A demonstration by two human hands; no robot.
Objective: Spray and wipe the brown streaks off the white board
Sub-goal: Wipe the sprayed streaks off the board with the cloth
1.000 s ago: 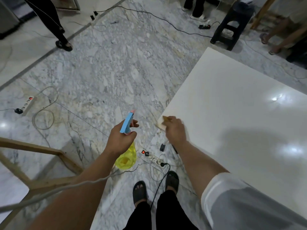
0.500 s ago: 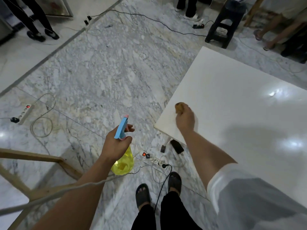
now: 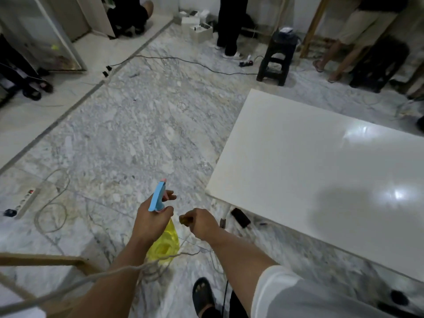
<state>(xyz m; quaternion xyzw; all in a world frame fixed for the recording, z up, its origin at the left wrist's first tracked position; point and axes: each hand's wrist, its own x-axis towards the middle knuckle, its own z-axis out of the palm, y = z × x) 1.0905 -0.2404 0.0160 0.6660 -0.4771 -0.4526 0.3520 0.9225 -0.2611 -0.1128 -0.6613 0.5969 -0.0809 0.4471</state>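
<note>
A: While the white board (image 3: 321, 171) lay flat on its stand, where were the person's hands?

B: Both were off the board, just beside its near left corner, over the marble floor (image 3: 137, 138). The left hand (image 3: 152, 220) was wrapped around the neck of a spray bottle (image 3: 164, 246) with a blue head and yellow body, one finger at the trigger.

A: And the right hand (image 3: 203, 223)?

B: It was curled tightly on a small brown cloth (image 3: 184, 220), close to the bottle but not touching it.

A: Were streaks visible on the board?

B: Only a faint yellowish tint near the left edge; more could not be told.

A: What else stood near the board?

B: A black stool (image 3: 278, 58) beyond its far corner, and a power strip (image 3: 26, 201) well to the left.
</note>
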